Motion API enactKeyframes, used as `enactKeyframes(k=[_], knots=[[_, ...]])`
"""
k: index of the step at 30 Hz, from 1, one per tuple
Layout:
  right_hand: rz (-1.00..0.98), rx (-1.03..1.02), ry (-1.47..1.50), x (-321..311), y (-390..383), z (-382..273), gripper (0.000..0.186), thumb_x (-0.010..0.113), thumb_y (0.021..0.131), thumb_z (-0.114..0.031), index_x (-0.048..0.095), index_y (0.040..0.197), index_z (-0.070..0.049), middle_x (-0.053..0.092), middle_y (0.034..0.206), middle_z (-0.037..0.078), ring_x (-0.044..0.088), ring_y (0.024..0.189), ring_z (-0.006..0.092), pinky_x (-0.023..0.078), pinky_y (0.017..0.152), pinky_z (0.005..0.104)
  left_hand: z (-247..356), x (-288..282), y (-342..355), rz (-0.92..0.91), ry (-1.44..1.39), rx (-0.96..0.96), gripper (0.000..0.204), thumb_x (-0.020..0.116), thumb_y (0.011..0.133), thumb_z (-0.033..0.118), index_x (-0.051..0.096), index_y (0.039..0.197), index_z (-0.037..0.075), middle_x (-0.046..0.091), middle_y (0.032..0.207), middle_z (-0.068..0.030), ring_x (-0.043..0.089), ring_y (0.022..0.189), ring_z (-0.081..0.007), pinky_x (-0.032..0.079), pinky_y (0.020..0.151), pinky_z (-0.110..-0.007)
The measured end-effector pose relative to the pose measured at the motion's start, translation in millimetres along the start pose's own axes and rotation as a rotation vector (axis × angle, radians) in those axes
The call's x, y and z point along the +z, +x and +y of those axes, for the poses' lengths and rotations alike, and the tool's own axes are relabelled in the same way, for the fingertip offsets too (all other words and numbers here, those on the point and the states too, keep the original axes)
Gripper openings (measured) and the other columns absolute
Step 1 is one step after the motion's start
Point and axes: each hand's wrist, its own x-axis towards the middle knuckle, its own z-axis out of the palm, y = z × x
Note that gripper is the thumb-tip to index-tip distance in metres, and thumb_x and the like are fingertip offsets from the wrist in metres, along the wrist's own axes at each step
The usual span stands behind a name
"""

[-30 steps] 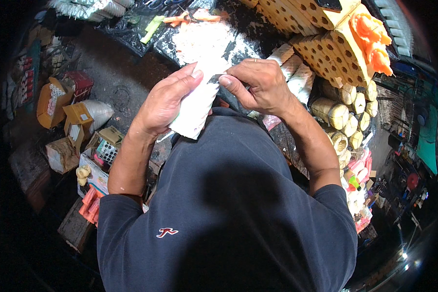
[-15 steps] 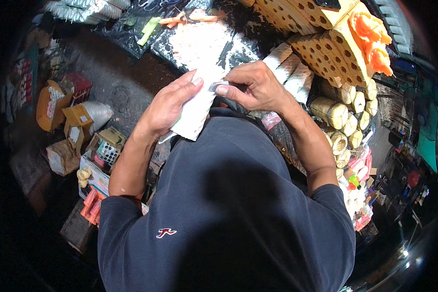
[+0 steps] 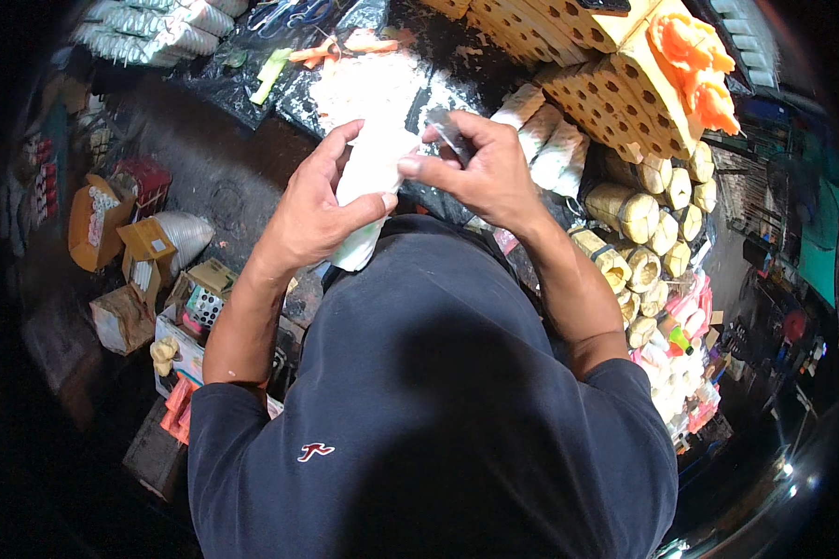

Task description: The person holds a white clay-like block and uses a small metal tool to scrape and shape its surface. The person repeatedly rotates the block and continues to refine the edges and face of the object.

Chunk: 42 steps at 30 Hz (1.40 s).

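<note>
Harsh glare on white piece (image 3: 379,160), dark shadow (image 3: 447,401) across shirt (image 3: 252,494), black fisheye rim

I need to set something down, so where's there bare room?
The dark floor looks free between the cardboard boxes and your left hand. Beyond your right hand it's crowded: yellow cylinders, perforated yellow blocks.

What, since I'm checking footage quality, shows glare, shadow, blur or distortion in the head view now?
Head view: glare bleaches the white piece in the left hand; head view: a dark shadow covers much of the shirt; head view: the grey tool in the right hand looks smeared; head view: edges bend toward the picture's rim.
</note>
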Motion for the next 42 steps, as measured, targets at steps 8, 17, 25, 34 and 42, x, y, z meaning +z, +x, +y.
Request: enactKeyframes(k=[8,17,25,34,42], knots=[[-0.052,0.173,0.352,7.4,21.7,21.1,0.026,0.083,0.102,-0.023,0.077,0.108,0.001,0.066,0.079,-0.003,0.053,0.068,0.0023,0.044,0.061,0.0232,3.2,-10.8,11.8,-0.116,-0.368,-0.144,0.068,0.073,0.099,0.017,0.044,0.157,-0.005,0.071,0.113,-0.0128,0.075,0.088,-0.0193,0.064,0.076,-0.033],[0.172,-0.231,-0.014,0.6,0.3,3.9,0.041,0.058,0.115,-0.038,0.068,0.102,0.0,0.063,0.078,0.004,0.061,0.073,0.0182,0.049,0.067,0.0358,16.1,-1.1,8.6,-0.158,-0.528,-0.191,0.058,0.071,0.101,0.014,0.049,0.152,-0.004,0.072,0.107,-0.0106,0.077,0.08,-0.0192,0.066,0.069,-0.031],[0.078,-0.733,-0.672,-27.6,2.1,-14.2,0.024,0.075,0.1,-0.026,0.068,0.085,-0.008,0.063,0.071,0.009,0.063,0.065,0.0287,0.052,0.057,0.0429,30.0,-3.0,-4.0,-0.301,-0.42,-0.317,0.053,0.071,0.103,0.015,0.053,0.149,-0.003,0.072,0.104,-0.0087,0.076,0.076,-0.0168,0.064,0.066,-0.029],[0.093,-0.774,-0.696,-20.3,3.6,-9.7,0.025,0.077,0.099,-0.027,0.069,0.083,-0.009,0.063,0.069,0.007,0.063,0.064,0.0254,0.05,0.054,0.0409,29.3,-3.4,-6.0,-0.297,-0.43,-0.294,0.048,0.07,0.105,0.018,0.055,0.146,-0.003,0.072,0.104,-0.0078,0.076,0.077,-0.0166,0.064,0.066,-0.029],[-0.041,-0.784,-0.662,-23.0,11.2,-3.3,0.026,0.074,0.102,-0.028,0.071,0.085,-0.008,0.065,0.068,0.007,0.065,0.063,0.0261,0.052,0.054,0.0405,27.0,-8.0,-4.2,-0.277,-0.332,-0.319,0.064,0.074,0.1,0.019,0.049,0.155,-0.003,0.072,0.101,-0.0114,0.076,0.077,-0.0201,0.064,0.063,-0.03]])
